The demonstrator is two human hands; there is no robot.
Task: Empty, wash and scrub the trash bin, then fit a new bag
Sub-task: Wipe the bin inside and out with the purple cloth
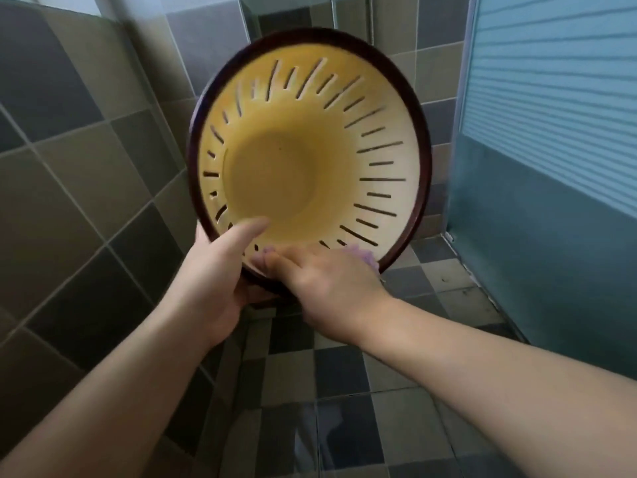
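Observation:
A round trash bin [275, 167] with a cream-yellow slotted inside and a dark maroon rim is tipped up, its mouth facing me, held in the air. My left hand [213, 270] grips the lower left rim, with the thumb lying inside. My right hand [327, 281] presses a purple scrubbing cloth [362, 258] against the inner wall at the bottom edge. Most of the cloth is hidden under the fingers. The inside of the bin holds nothing.
Grey and brown tiled wall [69, 167] rises close on the left. A frosted glass shower door [551, 132] stands on the right. Wet checkered floor tiles [327, 391] lie below my arms.

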